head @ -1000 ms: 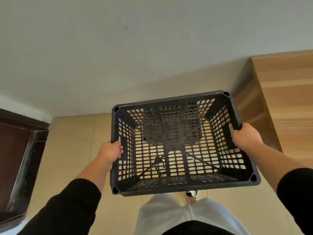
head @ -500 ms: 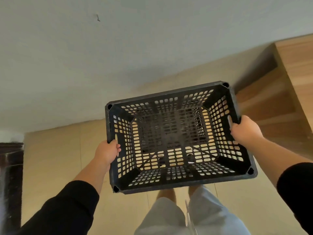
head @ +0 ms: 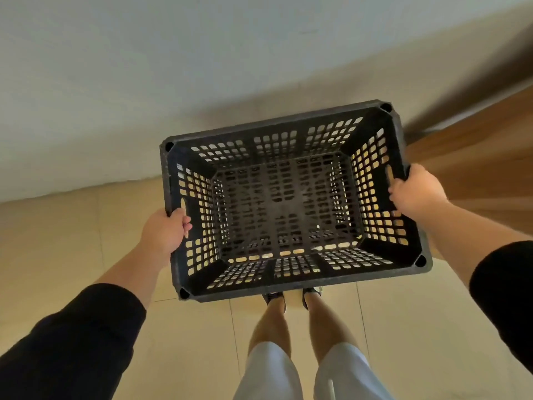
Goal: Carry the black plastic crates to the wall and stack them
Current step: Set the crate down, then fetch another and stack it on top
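I hold one empty black plastic crate with perforated walls and floor, level, above the tiled floor in front of my legs. My left hand grips the handle slot in its left short wall. My right hand grips the handle slot in the right short wall. The crate's far long edge points towards the pale wall, a short way off. No other crate is in view.
Beige floor tiles run up to the wall's base. A wooden piece of furniture stands at the right, close to the crate's right end. My legs and shoes are just below the crate.
The view has tilted down and swung, so the wall's base and my feet show. The dark door frame at the left has left the view. Both hands keep their grip.
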Motion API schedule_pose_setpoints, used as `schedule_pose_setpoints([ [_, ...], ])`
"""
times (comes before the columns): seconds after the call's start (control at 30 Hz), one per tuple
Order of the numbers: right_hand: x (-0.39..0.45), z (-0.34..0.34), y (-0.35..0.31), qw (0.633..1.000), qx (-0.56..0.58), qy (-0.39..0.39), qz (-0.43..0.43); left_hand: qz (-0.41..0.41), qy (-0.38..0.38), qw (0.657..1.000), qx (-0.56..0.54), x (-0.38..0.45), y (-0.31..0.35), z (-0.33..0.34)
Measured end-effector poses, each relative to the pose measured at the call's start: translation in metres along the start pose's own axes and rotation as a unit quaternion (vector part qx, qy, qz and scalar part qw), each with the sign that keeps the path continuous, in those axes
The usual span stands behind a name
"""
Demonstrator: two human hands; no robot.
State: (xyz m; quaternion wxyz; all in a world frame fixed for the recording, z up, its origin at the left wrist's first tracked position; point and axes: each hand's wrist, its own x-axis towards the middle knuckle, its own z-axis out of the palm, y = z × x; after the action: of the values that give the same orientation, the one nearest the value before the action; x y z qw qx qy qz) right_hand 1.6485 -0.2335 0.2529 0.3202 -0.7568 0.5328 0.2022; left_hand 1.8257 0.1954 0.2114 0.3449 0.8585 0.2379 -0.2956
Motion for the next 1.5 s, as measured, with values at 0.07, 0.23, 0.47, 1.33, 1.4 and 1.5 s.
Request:
schedule_pose_setpoints([
  [0.07, 0.013, 0.006, -0.003, 1.0, 0.001, 0.008, -0.001, 0.006, 0.006, 1.0, 0.003, 0.013, 0.004, 0.006],
  [0.23, 0.026, 0.019, -0.011, 0.999, -0.009, 0.039, 0.004, 0.016, 0.016, 1.0, -0.002, 0.033, 0.008, 0.017],
  [0.47, 0.025, 0.022, -0.007, 0.999, -0.014, 0.044, -0.008, 0.031, 0.029, 0.999, -0.019, 0.028, -0.005, 0.02],
  [1.33, 0.024, 0.022, -0.01, 0.998, -0.057, 0.026, 0.002, 0.059, 0.02, 0.996, 0.057, 0.03, -0.007, 0.023],
  [1.4, 0.024, 0.024, -0.009, 0.997, -0.064, 0.041, -0.001, 0.058, 0.026, 0.996, 0.063, 0.03, -0.008, 0.024],
  [1.5, 0.024, 0.022, -0.013, 0.998, -0.052, 0.014, 0.015, 0.058, 0.04, 0.996, 0.059, 0.026, -0.008, 0.026],
])
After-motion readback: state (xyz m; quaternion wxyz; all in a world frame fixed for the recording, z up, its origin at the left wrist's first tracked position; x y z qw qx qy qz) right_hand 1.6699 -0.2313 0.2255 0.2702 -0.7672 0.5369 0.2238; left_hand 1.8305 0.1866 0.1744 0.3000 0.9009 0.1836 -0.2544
